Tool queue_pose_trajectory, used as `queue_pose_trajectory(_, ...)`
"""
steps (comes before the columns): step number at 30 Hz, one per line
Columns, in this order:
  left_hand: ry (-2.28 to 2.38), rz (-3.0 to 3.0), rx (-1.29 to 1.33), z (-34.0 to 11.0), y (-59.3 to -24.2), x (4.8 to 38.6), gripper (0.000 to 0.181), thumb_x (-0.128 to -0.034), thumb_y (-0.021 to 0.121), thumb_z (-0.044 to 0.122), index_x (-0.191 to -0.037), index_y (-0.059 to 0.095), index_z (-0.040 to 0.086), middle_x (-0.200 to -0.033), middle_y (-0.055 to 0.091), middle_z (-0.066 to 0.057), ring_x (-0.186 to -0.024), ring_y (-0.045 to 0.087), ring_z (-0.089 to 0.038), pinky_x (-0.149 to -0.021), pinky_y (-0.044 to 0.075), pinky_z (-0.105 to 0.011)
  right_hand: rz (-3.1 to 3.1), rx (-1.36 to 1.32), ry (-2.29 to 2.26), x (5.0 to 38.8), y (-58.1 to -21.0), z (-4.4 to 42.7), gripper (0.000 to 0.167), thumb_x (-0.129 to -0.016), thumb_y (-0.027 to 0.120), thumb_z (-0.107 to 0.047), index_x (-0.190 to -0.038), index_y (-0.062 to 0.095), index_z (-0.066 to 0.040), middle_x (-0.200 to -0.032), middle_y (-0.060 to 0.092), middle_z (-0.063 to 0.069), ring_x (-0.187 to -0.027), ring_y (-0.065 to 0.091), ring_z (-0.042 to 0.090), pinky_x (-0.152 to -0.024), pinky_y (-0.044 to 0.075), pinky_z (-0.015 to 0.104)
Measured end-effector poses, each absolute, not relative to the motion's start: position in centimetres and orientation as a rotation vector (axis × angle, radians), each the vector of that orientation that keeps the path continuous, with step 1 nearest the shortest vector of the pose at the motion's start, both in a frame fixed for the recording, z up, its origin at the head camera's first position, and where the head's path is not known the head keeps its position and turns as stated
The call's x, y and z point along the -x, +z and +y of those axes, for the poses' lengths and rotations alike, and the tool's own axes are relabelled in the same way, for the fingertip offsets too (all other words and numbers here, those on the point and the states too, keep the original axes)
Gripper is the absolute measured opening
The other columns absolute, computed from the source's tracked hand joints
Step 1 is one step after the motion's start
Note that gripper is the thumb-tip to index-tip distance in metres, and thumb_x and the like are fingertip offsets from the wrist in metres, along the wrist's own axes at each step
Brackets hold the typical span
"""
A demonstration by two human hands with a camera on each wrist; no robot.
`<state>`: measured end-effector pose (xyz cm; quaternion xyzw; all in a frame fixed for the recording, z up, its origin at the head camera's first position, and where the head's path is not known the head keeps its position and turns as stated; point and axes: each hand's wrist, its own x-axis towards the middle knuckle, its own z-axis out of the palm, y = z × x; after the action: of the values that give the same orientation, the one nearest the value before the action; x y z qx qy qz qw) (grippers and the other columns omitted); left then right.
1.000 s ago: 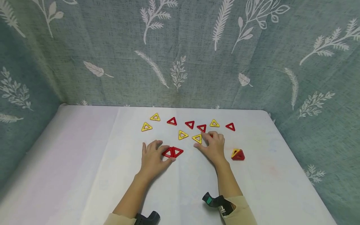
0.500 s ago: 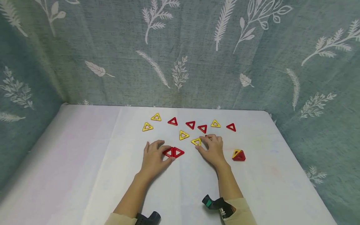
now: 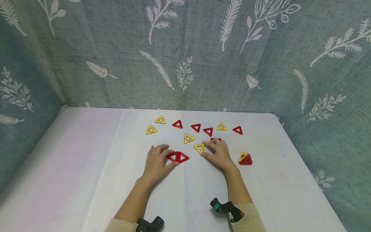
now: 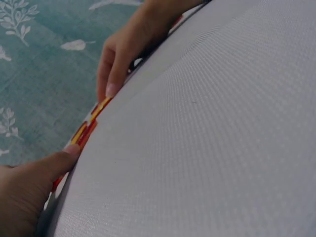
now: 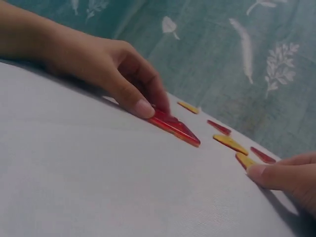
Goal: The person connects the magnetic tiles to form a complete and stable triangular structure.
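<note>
Two red triangular magnetic tiles (image 3: 182,157) lie flat on the white table, edge to edge. My left hand (image 3: 156,162) pinches the left one between thumb and index finger. In the right wrist view the left thumb presses on the near edge of this red pair (image 5: 177,131). To its right, my right hand (image 3: 218,154) pinches a yellow triangular tile (image 3: 199,148) by its right side, flat on the table and a small gap from the red pair. Another red tile (image 3: 215,139) is partly hidden behind the right hand's fingers.
Several loose red and yellow triangles lie farther back, among them a yellow tile (image 3: 188,138) close behind the held one and a red tile (image 3: 207,131). A small red and yellow pyramid (image 3: 245,159) stands right of the right hand. A patterned green cloth (image 3: 185,64) rises behind the table.
My right hand has drawn the yellow tile left and toward me, closer to the red pair. The left hand and the red pair have stayed in nearly the same place.
</note>
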<state>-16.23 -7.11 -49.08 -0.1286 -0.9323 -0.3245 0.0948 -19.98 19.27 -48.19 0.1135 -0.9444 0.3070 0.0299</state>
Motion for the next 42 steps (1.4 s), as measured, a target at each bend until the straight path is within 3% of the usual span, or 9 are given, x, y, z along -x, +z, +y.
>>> queue_pose_trajectory(16,-0.932,-2.817,0.452,-7.3,-48.9,16.4,0.042,-0.0775,0.075,0.032,-0.117,0.067,0.022,-0.13,0.051,-0.008,-0.128,0.038,-0.026,-0.113,0.011,-0.052,-2.831,-0.541,0.896,19.6,-48.5,17.8,0.043,-0.076,0.077,-0.031,-0.117,0.068,-0.022,-0.108,0.054,0.004,-0.104,0.041,0.021,-0.085,0.037,0.043)
queue_pose_trajectory(42,-0.917,-2.814,0.445,-7.3,-49.0,16.4,0.045,-0.0762,0.077,0.034,-0.118,0.066,0.022,-0.132,0.051,-0.008,-0.13,0.037,-0.026,-0.113,0.011,-0.054,-2.761,-0.695,0.89,19.5,-48.5,16.7,0.042,-0.073,0.08,-0.035,-0.112,0.071,-0.023,-0.104,0.056,0.003,-0.098,0.043,0.02,-0.086,0.034,0.043)
